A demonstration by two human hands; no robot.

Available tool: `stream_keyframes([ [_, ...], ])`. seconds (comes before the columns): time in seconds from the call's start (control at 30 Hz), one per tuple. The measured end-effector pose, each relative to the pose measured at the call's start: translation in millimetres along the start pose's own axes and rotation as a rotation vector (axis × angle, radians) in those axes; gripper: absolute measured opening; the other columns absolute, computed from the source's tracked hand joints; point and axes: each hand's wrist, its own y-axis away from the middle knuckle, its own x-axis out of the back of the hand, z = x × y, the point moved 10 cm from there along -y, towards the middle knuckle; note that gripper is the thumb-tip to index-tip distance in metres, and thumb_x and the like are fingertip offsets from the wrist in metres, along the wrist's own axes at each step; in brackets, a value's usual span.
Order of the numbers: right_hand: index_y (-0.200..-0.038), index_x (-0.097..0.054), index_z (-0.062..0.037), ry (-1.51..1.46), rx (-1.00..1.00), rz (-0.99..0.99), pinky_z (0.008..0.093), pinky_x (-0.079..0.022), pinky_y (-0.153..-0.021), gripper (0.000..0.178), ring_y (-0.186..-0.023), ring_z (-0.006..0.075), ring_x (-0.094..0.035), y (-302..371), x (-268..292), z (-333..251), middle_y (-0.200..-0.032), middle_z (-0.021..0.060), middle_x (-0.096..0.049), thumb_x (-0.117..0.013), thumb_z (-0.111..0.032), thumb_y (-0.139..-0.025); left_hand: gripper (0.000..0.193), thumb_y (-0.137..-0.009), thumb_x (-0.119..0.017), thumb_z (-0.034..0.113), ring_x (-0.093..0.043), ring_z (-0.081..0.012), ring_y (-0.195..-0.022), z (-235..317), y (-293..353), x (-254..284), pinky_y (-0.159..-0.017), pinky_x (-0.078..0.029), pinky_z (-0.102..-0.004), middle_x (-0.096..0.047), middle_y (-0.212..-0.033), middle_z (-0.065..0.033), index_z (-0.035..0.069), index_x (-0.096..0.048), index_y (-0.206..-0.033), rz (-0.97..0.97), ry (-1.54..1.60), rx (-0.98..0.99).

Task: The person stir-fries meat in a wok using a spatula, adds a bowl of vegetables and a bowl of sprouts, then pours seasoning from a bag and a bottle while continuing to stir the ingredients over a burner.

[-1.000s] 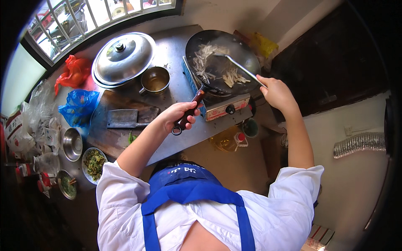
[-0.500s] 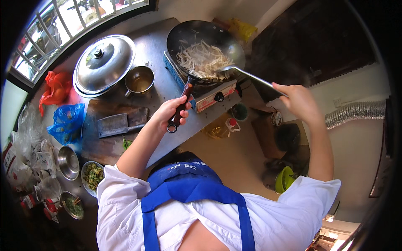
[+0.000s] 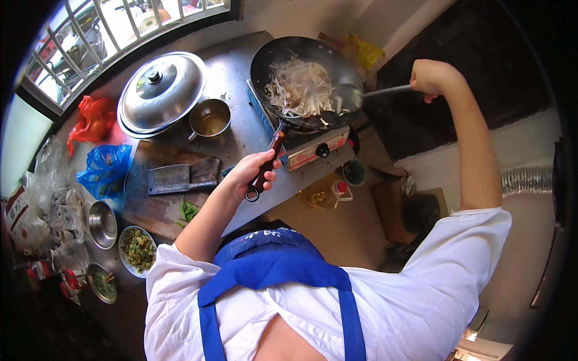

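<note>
A black wok (image 3: 348, 69) rests on a portable gas stove (image 3: 307, 157). Pale thin strips of food (image 3: 300, 87) lie in it, mostly left of its middle, with some steam over them. The fingers of my left hand (image 3: 253, 170) wrap round the wok's brown wooden handle (image 3: 272, 153). Raised to the right of the wok, my right hand (image 3: 438, 78) is closed on a metal spatula (image 3: 388, 91). The spatula's head is inside the wok against its right side, apart from the main heap of strips.
Left of the stove stand a metal pot (image 3: 211, 118) and a large domed lid (image 3: 162, 90). A cleaver (image 3: 170, 179) lies on a wooden board (image 3: 144, 210) near green peppers (image 3: 188, 209). Bowls (image 3: 138, 251) and plastic bags (image 3: 103, 168) are further left. An oil jug (image 3: 325, 195) is below the counter.
My right hand has moved up and to the right, drawing the spatula to the wok's right side. The strips now sit further left in the wok. My left hand keeps its hold.
</note>
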Motion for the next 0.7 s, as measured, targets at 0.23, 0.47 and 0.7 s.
stream_keyframes([
  [0.23, -0.095, -0.071, -0.0029, -0.206, -0.001, 0.114, 0.0383, -0.053, -0.067, 0.032, -0.072, 0.0255, -0.067, -76, -50, 0, -0.09, 0.0129, -0.072, -0.063, -0.034, -0.091, 0.042, -0.1, -0.051, 0.031, -0.046, -0.006, -0.058, -3, -4, -6, -0.044, -0.042, -0.0224, -0.051, -0.088, 0.0022, 0.006, -0.046, -0.133, -0.02, -0.002, 0.02],
  [0.47, -0.094, -0.073, -0.0091, -0.176, 0.126, 0.382, 0.0418, -0.053, -0.077, 0.029, -0.086, 0.0323, -0.067, -40, -3, 0, -0.093, 0.0134, -0.071, -0.065, -0.037, -0.088, 0.038, -0.098, -0.054, 0.03, -0.063, -0.0133, -0.07, -14, 0, 10, -0.048, -0.055, -0.0257, -0.067, -0.096, -0.006, 0.002, -0.053, -0.124, -0.011, 0.292, 0.002],
  [0.7, -0.09, -0.073, -0.0112, -0.048, 0.251, 0.502, 0.0425, -0.053, -0.074, 0.027, -0.085, 0.031, -0.067, -81, 3, -38, -0.087, 0.013, -0.07, -0.062, -0.036, -0.089, 0.048, -0.103, -0.044, 0.036, -0.048, -0.0079, -0.059, -22, 17, -17, -0.041, -0.04, -0.0205, -0.057, -0.09, -0.0027, 0.006, -0.039, -0.139, -0.241, 0.504, 0.124],
])
